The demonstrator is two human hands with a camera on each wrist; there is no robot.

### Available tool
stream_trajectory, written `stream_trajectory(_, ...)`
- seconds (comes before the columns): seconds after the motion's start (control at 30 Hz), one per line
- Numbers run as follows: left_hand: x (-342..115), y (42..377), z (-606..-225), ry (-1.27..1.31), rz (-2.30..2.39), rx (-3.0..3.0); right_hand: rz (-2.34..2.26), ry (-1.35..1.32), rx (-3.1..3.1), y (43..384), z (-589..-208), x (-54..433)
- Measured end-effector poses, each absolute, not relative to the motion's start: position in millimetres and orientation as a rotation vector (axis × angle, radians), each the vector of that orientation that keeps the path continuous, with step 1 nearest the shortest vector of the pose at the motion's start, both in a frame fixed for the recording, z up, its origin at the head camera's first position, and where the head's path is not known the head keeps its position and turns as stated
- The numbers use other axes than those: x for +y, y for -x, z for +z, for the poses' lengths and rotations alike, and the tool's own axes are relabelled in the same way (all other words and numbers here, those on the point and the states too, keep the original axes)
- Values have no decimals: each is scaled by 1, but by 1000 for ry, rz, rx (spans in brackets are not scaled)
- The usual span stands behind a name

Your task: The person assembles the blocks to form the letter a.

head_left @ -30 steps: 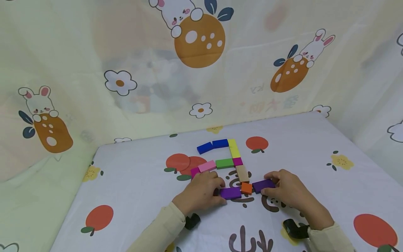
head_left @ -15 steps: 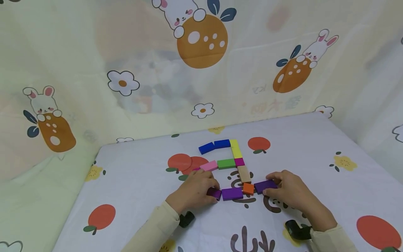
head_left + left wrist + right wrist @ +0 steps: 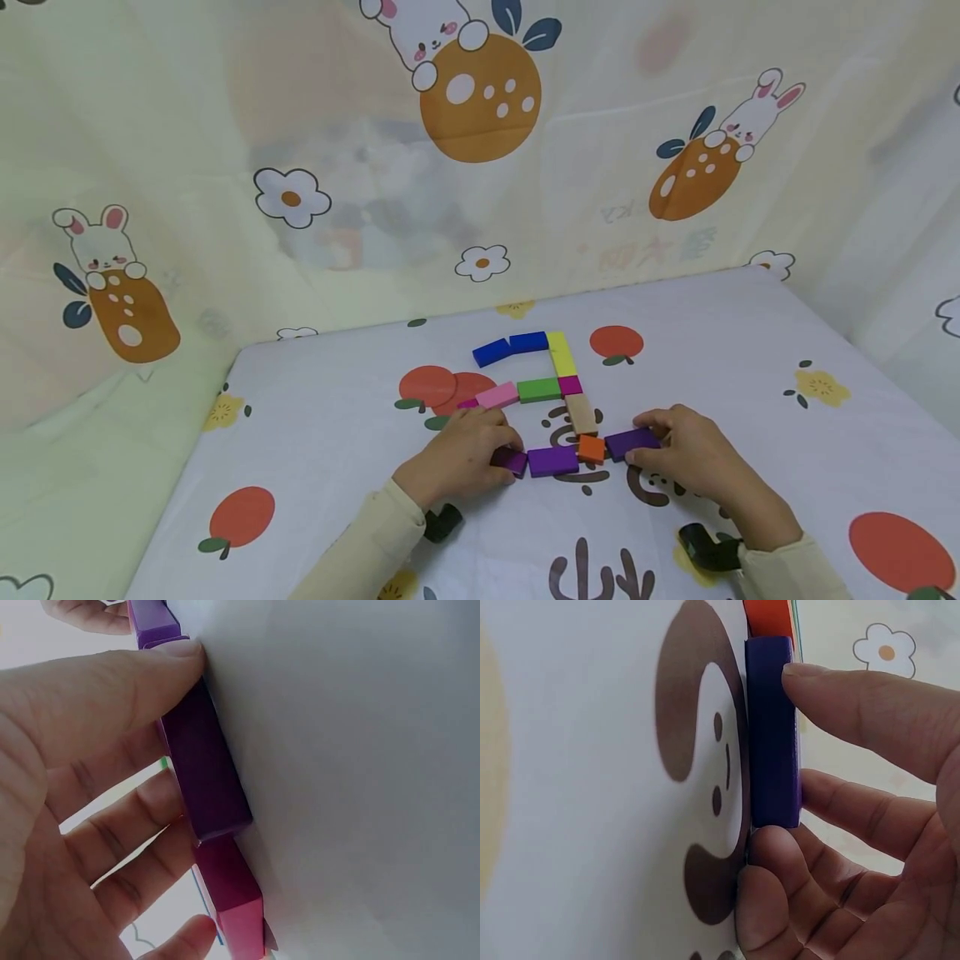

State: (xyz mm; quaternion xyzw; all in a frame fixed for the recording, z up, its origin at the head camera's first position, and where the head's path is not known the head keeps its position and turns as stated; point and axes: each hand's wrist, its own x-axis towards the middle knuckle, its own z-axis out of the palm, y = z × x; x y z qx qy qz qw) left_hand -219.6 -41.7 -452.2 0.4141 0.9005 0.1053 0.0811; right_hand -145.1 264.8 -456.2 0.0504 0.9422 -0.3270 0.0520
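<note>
My left hand [image 3: 459, 457] pinches a dark purple block [image 3: 512, 462] between thumb and fingers, at the left end of a row of blocks. In the left wrist view the thumb lies along the near side of this block [image 3: 206, 772]. Right of it lies a lighter purple block [image 3: 553, 462], then a small orange block [image 3: 591, 450]. At the row's right end my right hand [image 3: 686, 446] holds a violet block [image 3: 628, 443] by its sides. The right wrist view has the thumb on one side of that block [image 3: 772, 742], its end close to the orange one.
Behind the row run a wooden block [image 3: 581, 414], a magenta block [image 3: 571, 385], a yellow strip [image 3: 561, 355] and two blue blocks [image 3: 528, 342]. Leftward from the magenta lie green [image 3: 539, 390] and pink [image 3: 497, 395] blocks. Another magenta block [image 3: 468, 404] is partly hidden behind my left hand.
My left hand has shifted slightly left, so more of the dark purple block shows and the end magenta block is more covered. The right hand keeps its hold; the view has moved a little.
</note>
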Motion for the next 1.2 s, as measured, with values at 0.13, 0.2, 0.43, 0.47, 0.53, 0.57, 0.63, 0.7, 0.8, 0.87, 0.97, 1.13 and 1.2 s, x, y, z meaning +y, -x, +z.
stream_trajectory(0.13,-42,220,-453,-1239,325,2690,-994,-157,2866,145,-457,265)
stream_trajectory(0.2,-42,221,-454,-1234,328,2691,-997,-158,2866,145,-457,265)
stream_trajectory(0.43,-42,221,-454,-1222,327,2696,-994,-153,2871,145,-456,264)
stream_trajectory(0.47,-42,221,-454,-1222,326,2695,-991,-153,2872,145,-456,264)
stream_trajectory(0.53,-41,220,-454,-1229,322,2696,-991,-150,2874,145,-456,264)
stream_trajectory(0.57,-40,220,-453,-1235,322,2696,-993,-145,2875,145,-456,265)
stream_trajectory(0.63,-39,220,-453,-1249,318,2696,-997,-139,2877,144,-456,265)
stream_trajectory(0.7,-38,219,-453,-1262,313,2698,-1004,-133,2879,144,-456,265)
stream_trajectory(0.8,-38,219,-454,-1269,307,2698,-1007,-130,2886,143,-457,265)
stream_trajectory(0.87,-38,219,-455,-1269,302,2700,-1007,-127,2887,143,-458,264)
stream_trajectory(0.97,-39,220,-456,-1271,296,2700,-1005,-126,2887,144,-458,264)
stream_trajectory(1.13,-39,221,-456,-1281,295,2697,-988,-140,2876,146,-458,265)
stream_trajectory(1.2,-39,221,-456,-1285,294,2695,-981,-149,2870,146,-457,266)
